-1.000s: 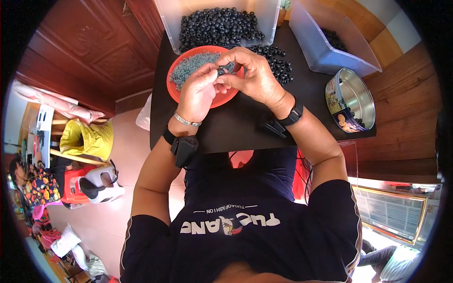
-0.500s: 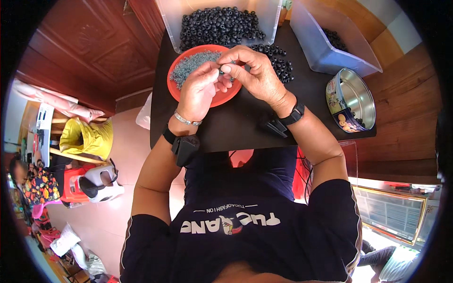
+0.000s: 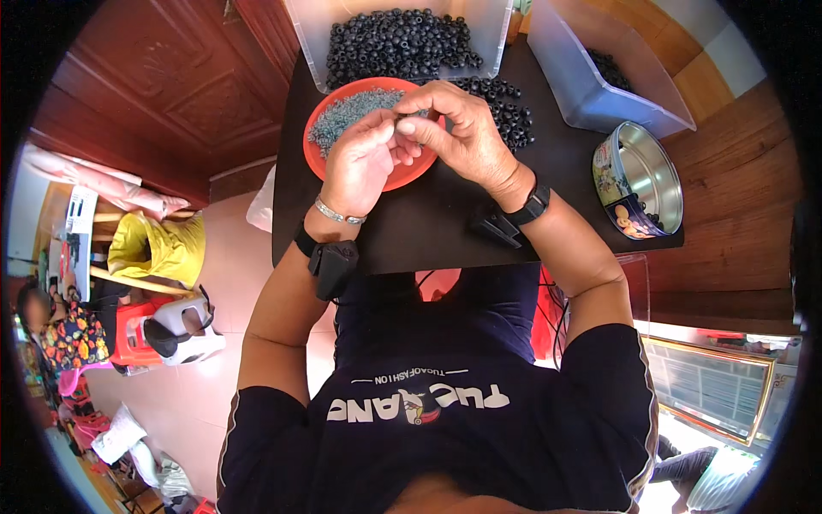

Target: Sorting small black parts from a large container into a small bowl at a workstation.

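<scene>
My left hand and my right hand meet fingertip to fingertip over a red bowl of small grey metal pieces. Together they pinch a small black ring, mostly hidden by the fingers. A loose heap of black rings lies on the black table just right of my right hand. Behind the bowl stands a clear bin of black rings.
A second clear bin with a few black rings stands at the back right, and a round tin at the table's right edge. A wooden door is to the left; plastic stools, a yellow bag and a seated person lie on the floor at left.
Both hands stay together over the bowl; the fingers have shifted slightly around the small ring, hiding it more than before.
</scene>
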Action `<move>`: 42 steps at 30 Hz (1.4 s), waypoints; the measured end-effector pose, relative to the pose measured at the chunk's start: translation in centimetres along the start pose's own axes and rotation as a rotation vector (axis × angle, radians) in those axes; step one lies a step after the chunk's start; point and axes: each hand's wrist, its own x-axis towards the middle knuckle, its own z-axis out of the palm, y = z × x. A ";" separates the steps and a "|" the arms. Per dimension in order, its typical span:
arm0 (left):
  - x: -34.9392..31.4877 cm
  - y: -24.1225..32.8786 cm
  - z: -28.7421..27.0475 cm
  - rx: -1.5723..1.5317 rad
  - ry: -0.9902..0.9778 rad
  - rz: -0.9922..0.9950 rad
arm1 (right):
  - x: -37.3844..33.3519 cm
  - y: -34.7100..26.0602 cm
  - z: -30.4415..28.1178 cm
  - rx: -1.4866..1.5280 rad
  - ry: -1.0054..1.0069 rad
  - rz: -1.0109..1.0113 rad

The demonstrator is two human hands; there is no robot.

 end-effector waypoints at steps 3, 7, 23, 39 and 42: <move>-0.2 0.0 0.2 -0.111 0.089 0.000 | 0.2 -0.7 0.1 -0.116 -0.006 -0.020; -0.1 0.1 0.1 -0.080 0.068 -0.012 | 0.2 -0.4 0.2 -0.158 0.021 -0.098; -0.1 -0.2 0.3 -0.105 0.025 -0.009 | 0.5 -1.2 -0.2 -0.274 -0.032 -0.170; 0.1 -0.2 0.1 -0.153 0.061 -0.056 | 0.7 -1.1 -0.2 -0.327 -0.042 -0.136; 0.1 -0.2 0.0 -0.190 0.075 -0.064 | 0.7 -1.1 -0.2 -0.330 -0.041 -0.135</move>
